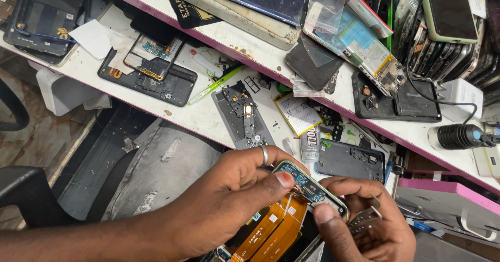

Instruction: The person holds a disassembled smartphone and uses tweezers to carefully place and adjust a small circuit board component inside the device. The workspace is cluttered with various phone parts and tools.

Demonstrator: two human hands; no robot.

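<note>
My left hand [224,199], a ring on one finger, grips an opened phone [308,188] from the left, with the thumb pressed on its blue circuit board. Orange flex cables [271,231] run down from the board across the phone's inside. My right hand [364,231] steadies the phone's lower right edge with the thumb and also holds metal tweezers [367,218] against the palm. The tweezers' tips are hidden behind the fingers. Both hands are below the front edge of the white workbench [203,119].
The bench holds a grey phone mid-frame [242,116], a battery [298,113], a glue tube [311,146], a black back cover [350,160], a green pen [216,84] and a stripped black phone [151,80]. Stacked phones [453,12] crowd the upper right. A pink-edged drawer [448,186] juts out.
</note>
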